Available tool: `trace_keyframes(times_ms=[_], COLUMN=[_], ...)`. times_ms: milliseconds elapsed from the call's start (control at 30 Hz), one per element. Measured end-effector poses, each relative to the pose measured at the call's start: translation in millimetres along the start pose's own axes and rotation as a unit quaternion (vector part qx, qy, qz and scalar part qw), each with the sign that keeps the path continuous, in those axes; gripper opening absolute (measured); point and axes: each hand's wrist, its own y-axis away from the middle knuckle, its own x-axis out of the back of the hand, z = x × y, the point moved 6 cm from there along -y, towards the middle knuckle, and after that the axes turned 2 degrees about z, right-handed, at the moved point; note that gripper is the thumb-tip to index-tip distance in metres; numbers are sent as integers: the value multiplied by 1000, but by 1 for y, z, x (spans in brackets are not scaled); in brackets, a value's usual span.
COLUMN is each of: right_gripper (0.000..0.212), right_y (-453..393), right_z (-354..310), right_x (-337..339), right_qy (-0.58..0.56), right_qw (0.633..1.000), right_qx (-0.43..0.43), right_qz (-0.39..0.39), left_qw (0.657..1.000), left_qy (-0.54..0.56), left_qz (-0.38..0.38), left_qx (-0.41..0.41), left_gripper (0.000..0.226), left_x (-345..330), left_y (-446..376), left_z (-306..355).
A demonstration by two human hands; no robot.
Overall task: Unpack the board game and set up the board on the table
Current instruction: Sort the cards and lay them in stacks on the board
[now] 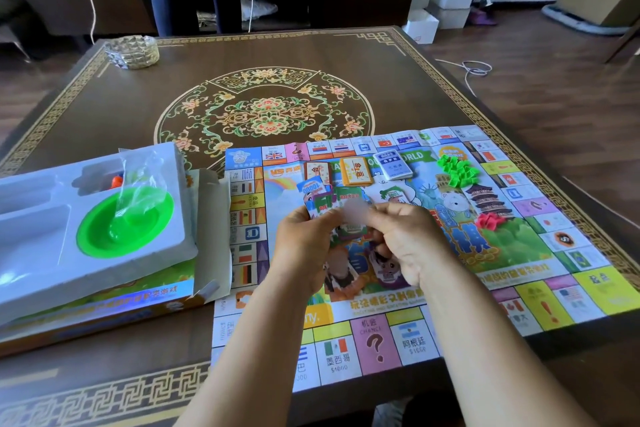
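Both hands, left hand [304,239] and right hand [408,243], pinch a fanned stack of play money [332,208] above the unfolded game board [381,305]; 3 card decks [356,170] lie beyond.

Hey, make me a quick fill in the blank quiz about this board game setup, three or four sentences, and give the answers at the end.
1. Both hands, left hand and right hand, hold a bundle of play ____ over the board.
2. The bowl in the white tray is ____.
3. The green houses lie in a pile on the ____.
4. The tray rests on the game ____.

Answers: money; green; board; box
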Motion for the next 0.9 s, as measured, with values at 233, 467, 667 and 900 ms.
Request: trace_keyframes(times_ms=[233,467,667,900], right_gripper=[16,20,35,30], right_y=[-10,-53,-73,-69], right_z=[-8,-34,-31,-23], right_x=[27,61,59,59], right_qy=[81,239,310,307], right_qw=[996,965,947,948], right_qx=[7,11,-15,-18], right_qz=[38,103,76,84], left_qw=[1000,1000,1000,1000], left_qy=[-3,-11,-14,-9], left_qz=[21,14,3,-1], left_qx=[-2,-10,-8,-9], left_gripper=[11,12,10,9], left_x=[-8,-11,-13,-11], left_y=[-1,-3,-2,-2], left_z=[-4,-5,-4,-4])
